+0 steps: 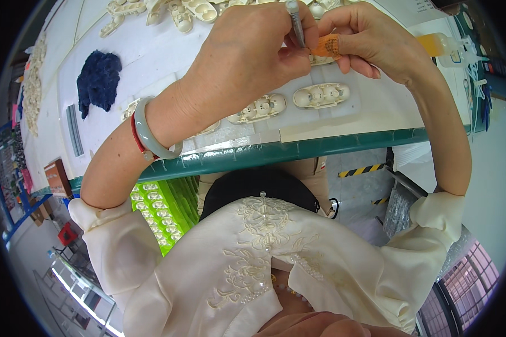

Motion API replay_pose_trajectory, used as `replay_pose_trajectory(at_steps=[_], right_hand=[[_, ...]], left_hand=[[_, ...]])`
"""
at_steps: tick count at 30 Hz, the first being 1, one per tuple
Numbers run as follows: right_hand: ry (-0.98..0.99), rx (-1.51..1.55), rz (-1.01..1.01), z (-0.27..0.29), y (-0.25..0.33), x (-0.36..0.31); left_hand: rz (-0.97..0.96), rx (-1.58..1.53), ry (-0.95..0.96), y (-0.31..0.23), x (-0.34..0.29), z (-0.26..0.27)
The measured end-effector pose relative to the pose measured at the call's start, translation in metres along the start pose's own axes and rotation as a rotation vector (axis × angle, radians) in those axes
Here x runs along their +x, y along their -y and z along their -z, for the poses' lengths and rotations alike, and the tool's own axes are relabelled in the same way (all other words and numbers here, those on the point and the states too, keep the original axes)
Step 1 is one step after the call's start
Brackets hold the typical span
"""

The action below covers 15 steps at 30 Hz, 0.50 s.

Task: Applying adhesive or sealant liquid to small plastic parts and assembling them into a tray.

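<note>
My left hand [253, 48] is closed around a slim grey metal pen-like tool [296, 22], which stands upright between its fingers. Close against it, my right hand [371, 42] has its fingers bent in a pinch. An orange textured piece [326, 47] shows between the two hands; whether it is held or wrapped round a finger I cannot tell. Part of a cream plastic piece shows just beneath the fingers. Nearer me on the table lie an oval cream plastic case [321, 96] with rounded parts inside and a similar case [258, 109], partly behind my left wrist.
More cream plastic parts [181, 16] are heaped along the far side. A dark blue cloth [98, 81] and grey strips [74, 130] lie at left. A bottle of yellow liquid [433, 45] stands at right. Green edging [236, 160] borders the table; green trays [171, 208] sit below.
</note>
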State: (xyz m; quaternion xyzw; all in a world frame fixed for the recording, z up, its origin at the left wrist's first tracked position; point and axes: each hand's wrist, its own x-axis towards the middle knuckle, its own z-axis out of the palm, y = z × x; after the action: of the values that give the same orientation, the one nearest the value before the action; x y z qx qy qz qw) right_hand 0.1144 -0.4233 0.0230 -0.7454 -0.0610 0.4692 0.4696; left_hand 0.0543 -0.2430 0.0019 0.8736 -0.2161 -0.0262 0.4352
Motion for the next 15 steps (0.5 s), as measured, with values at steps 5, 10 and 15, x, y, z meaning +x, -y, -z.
replay_pose_trajectory(at_steps=[5,10,15], right_hand=[[-0.011,-0.096,-0.022,0.0,0.005,0.0],[0.042,-0.059,0.021,0.002,0.0,0.003],[0.044,0.032,0.066,0.003,-0.005,0.001]], left_hand=[[-0.048,0.105,0.045,-0.003,0.004,0.004],[-0.034,0.21,0.262,-0.008,0.029,0.024],[-0.11,-0.083,0.272,-0.001,0.031,0.026]])
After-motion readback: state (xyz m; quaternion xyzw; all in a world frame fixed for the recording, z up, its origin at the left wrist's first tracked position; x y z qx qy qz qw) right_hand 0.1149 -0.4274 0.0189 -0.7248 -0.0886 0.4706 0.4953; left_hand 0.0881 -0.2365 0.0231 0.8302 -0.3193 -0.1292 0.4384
